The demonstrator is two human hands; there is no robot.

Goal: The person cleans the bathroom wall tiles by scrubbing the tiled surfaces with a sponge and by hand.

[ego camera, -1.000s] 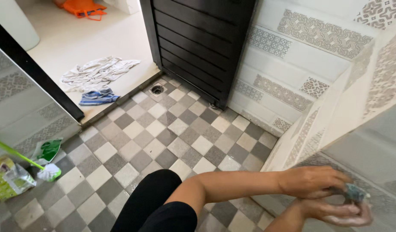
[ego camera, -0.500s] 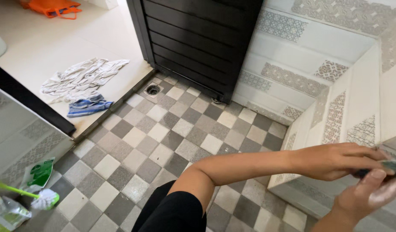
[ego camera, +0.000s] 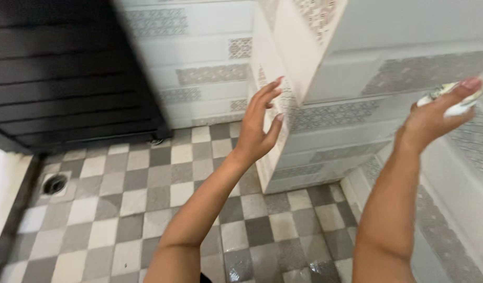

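Note:
My left hand [ego camera: 258, 121] is raised with fingers spread, next to the corner edge of a tiled pillar [ego camera: 304, 63]; it holds nothing. My right hand [ego camera: 435, 115] is lifted at the right and grips a small white and green scrubbing pad [ego camera: 453, 99] against the tiled wall [ego camera: 461, 152]. Both forearms reach up from the bottom of the view.
A checkered grey and white floor [ego camera: 147, 188] lies below, wet near the bottom. A round floor drain [ego camera: 55, 184] sits at the left. A dark slatted door [ego camera: 68, 68] fills the upper left. Patterned wall tiles [ego camera: 199, 73] run behind.
The view swung right and up. Both hands rose from low by the wall; my left hand came off the pad and spread out, while my right hand kept the pad.

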